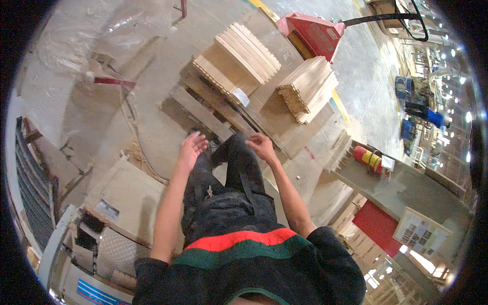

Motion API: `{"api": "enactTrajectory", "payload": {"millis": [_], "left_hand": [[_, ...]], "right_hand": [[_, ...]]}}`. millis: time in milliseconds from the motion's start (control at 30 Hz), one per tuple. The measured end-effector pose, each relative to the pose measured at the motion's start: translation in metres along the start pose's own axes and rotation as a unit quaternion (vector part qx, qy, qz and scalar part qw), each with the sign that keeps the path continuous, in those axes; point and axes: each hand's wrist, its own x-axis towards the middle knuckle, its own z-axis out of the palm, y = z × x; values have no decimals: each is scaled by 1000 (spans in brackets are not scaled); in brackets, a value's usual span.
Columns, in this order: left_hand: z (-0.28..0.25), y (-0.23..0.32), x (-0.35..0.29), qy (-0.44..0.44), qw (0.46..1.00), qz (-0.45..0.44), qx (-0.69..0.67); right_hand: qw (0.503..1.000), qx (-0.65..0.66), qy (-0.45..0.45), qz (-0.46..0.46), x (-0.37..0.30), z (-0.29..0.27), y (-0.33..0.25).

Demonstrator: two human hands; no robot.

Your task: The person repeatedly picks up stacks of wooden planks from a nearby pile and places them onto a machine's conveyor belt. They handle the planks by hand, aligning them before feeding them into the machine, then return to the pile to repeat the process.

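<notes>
My left hand hangs in front of my left thigh with its fingers apart and nothing in it. Near my right knee is my right hand, its fingers loosely bent, holding nothing that I can see. Ahead of both hands, a low wooden pallet bears flat board and two stacks of pale wooden strips. The larger stack has notched ends and a small white paper at its near corner. The smaller stack lies to its right.
A red pallet jack stands behind the stacks, its handle reaching right. A cable runs along the floor at left. Beside me are a machine on the left and a grey beam with a fire extinguisher on the right. A person is far right.
</notes>
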Motion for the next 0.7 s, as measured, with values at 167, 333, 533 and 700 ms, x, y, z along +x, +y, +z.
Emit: {"api": "enactTrajectory", "payload": {"millis": [167,333,533,700], "left_hand": [[32,-21,64,20,999,-33,-21],[117,-47,137,46,997,-63,-16],[170,-111,305,107,992,-30,67],[185,-161,464,152,983,51,92]], "right_hand": [[996,42,72,-33,46,-77,-51],[991,-55,111,-53,146,-143,-52],[976,-184,72,-87,343,-154,51],[926,-252,182,-215,493,-126,111]]}}
